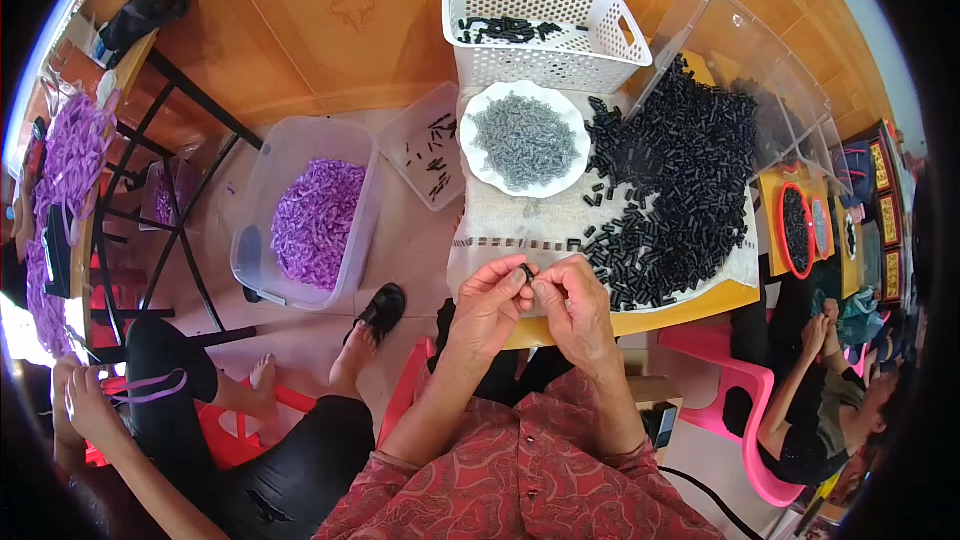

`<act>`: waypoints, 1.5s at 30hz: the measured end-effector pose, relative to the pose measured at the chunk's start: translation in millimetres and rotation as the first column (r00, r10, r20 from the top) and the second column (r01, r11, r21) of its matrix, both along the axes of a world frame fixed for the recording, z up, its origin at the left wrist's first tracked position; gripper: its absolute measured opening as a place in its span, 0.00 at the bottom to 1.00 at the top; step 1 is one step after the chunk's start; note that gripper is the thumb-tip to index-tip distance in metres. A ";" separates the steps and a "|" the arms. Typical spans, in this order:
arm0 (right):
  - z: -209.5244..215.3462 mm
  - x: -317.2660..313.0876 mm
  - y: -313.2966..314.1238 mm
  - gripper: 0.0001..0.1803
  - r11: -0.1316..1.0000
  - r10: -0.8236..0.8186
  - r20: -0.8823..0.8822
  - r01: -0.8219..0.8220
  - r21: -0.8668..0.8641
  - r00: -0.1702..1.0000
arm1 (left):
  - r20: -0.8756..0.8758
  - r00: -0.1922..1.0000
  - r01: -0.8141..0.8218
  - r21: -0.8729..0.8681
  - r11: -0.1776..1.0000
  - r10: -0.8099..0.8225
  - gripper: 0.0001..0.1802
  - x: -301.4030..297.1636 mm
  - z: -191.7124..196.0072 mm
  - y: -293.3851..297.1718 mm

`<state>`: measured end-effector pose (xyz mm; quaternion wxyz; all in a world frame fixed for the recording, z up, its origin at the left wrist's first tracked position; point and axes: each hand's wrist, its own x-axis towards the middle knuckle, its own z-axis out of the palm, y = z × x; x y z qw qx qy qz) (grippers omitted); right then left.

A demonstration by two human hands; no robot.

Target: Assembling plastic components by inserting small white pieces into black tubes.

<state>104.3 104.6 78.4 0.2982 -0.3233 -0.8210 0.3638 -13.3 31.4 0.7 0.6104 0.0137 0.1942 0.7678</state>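
Observation:
My left hand (487,302) and my right hand (576,306) meet at the near edge of a small cloth-covered table (640,320). Between the fingertips of both hands sits a small black cylindrical piece (526,269). A big heap of the same black pieces (672,190) covers the right half of the table. A white plate (478,165) holding small grey metal parts (526,142) stands just beyond my hands. Further back, a white perforated basket (545,60) has some black pieces in it.
A clear tub of purple strips (312,220) sits on the floor at left, with a smaller clear tray (425,145) beside it. A person at lower left holds a purple strip (150,387). Another person sits at right by a pink chair (745,410).

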 end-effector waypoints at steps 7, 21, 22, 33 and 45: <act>-4.2 2.4 -0.9 0.05 0.996 -0.047 -0.008 0.047 -0.078 0.999 | -0.101 0.995 0.001 -0.044 0.999 -0.005 0.12 2.5 1.5 -0.4; -14.2 42.7 27.6 0.05 0.941 -0.335 0.034 0.332 0.063 0.942 | 0.172 0.985 0.015 -0.057 0.998 -0.005 0.12 -5.1 8.0 -0.2; -18.4 43.9 26.8 0.05 0.940 -0.338 0.035 0.335 0.063 0.941 | 0.172 0.985 0.018 -0.057 0.998 -0.008 0.12 -4.3 8.3 0.0; -27.1 17.0 22.7 0.10 0.951 -0.208 0.316 0.115 0.288 0.926 | 0.092 0.995 0.027 -0.060 0.998 -0.021 0.14 -2.3 9.4 0.7; -26.7 26.6 14.1 0.06 0.867 -0.271 -0.041 0.225 -0.444 0.962 | 0.161 0.986 0.031 0.010 0.999 -0.032 0.13 -0.4 5.9 1.1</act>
